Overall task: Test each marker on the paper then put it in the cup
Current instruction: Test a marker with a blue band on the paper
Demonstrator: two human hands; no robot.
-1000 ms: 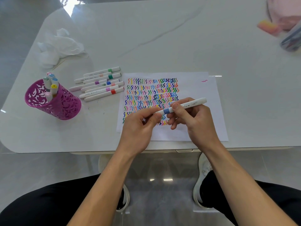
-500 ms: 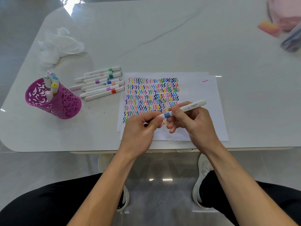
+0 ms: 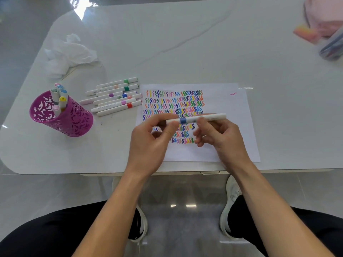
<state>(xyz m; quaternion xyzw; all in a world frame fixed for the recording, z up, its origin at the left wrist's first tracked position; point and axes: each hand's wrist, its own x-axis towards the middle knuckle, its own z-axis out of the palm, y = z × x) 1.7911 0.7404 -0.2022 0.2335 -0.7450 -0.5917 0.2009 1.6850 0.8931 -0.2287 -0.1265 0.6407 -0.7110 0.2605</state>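
Blue-banded marker (image 3: 183,120) (level) over scribbled paper (image 3: 222,101)

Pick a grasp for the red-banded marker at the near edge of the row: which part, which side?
Grip the red-banded marker by its plain white barrel, left of the band, from above and the near side. It lies flat on the table, and the pink-banded marker sits close along its far side, so only the near flank looks open.

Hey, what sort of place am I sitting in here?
Probably a home or office desk set up for sorting pens: a white marble-look table on a glossy tiled floor, a white paper sheet filled with coloured squiggles, and a magenta cut-out pen cup holding markers.
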